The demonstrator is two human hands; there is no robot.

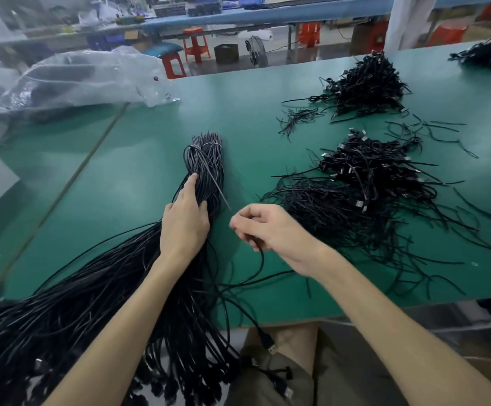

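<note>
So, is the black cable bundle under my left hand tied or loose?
Tied at the far end: a band wraps the black cable bundle; near ends fan out.

A factory assembly floor. Long green bench [150, 159] heaped with black cables [367, 177]. Red stools [196, 43] line another worktable [267, 13] behind.
</note>
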